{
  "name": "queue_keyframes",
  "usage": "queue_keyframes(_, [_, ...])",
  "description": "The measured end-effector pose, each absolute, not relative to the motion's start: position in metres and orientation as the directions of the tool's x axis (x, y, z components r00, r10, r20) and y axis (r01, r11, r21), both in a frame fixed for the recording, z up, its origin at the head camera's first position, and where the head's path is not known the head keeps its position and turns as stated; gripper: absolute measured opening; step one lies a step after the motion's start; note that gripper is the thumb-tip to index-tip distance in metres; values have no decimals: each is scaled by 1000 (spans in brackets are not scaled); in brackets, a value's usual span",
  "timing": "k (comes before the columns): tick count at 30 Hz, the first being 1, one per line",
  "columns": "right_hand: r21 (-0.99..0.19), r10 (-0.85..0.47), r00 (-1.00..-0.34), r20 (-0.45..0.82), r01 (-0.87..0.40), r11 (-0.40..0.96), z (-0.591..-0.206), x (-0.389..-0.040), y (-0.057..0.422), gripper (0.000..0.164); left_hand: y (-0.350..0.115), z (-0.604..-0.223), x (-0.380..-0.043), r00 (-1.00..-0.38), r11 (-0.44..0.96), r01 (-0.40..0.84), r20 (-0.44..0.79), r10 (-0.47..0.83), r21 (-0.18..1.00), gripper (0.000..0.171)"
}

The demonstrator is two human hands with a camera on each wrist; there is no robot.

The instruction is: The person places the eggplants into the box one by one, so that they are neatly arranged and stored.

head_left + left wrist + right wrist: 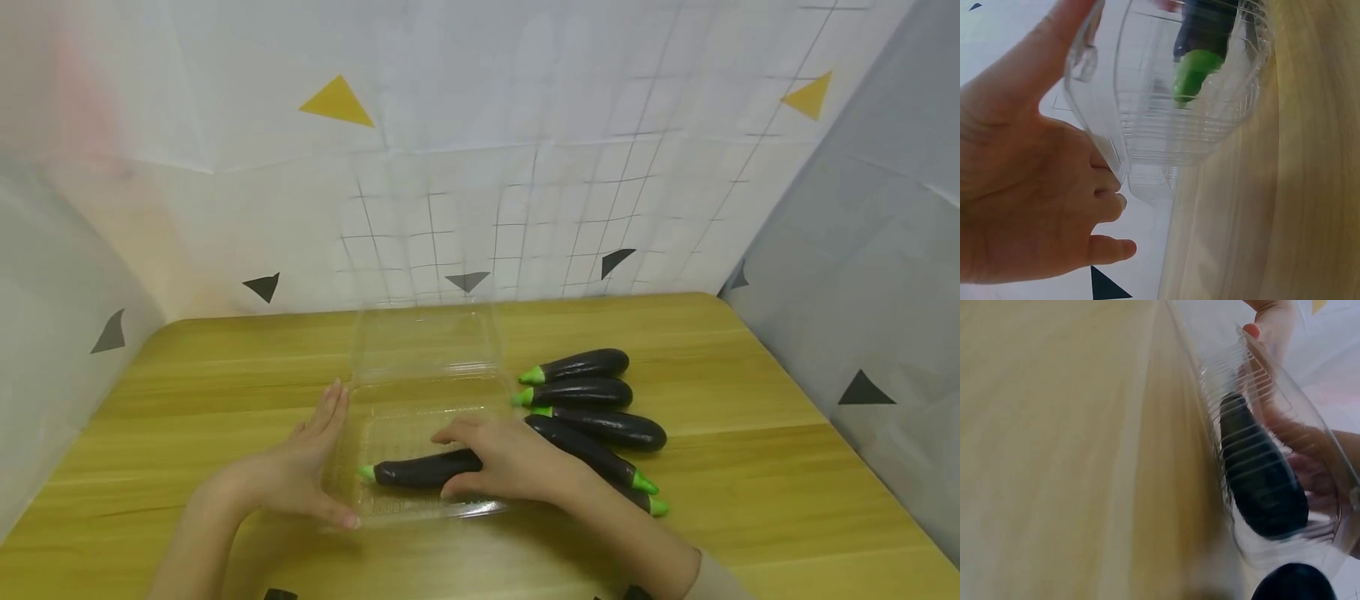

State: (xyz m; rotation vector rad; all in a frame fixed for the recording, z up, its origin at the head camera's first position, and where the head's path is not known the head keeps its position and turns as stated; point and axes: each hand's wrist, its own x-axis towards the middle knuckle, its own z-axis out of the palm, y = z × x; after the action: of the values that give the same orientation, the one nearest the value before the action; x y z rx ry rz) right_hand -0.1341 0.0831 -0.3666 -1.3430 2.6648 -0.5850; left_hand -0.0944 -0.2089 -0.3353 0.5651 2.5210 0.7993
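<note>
A clear plastic clamshell container (420, 517) lies with its lid (427, 337) folded back. One dark eggplant (420, 472) rests inside along the front, its green stem end pointing left; the left wrist view shows that green tip (1196, 74) through the wall. My right hand (510, 462) reaches over the container's right side, thumb and forefinger spread around the eggplant's thick end, the forefinger apart from it. At the left side my left hand (303, 462) stands with straight fingers and spread thumb, thumb tip at the front corner. Through the wall in the right wrist view, the eggplant (1260, 469) shows beneath my right fingers.
To the right of the container, several more eggplants (592, 392) lie close together on the wooden table (750, 500); the nearest are partly hidden by my right forearm. White sheeting (480, 125) with yellow and dark triangles encloses the table's back and sides.
</note>
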Motion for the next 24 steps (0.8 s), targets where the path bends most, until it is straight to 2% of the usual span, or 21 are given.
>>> queue_keyframes(5, [-399,-757,-608,238,-772,494,-368,-133,94,67,-210,-336,-94,-825,764,232,-295,483,602,142])
queue_keyframes(9, [-476,-713,-626,315,-754,452,-365,-128,106,70,-210,-335,-94,-824,763,237,-291,485,601,142])
queue_keyframes(13, [-514,-682,-632,368,-749,418,-357,-120,123,72,-209,-335,-94,-822,757,245,-285,494,605,141])
queue_keyframes(18, [-496,-667,-613,424,-773,395,-345,-116,141,73,-209,-335,-94,-824,761,240,-287,488,603,141])
queue_keyframes(24, [-507,-637,-622,455,-769,389,-337,-113,160,71,-210,-335,-94,-821,757,247,-284,495,605,141])
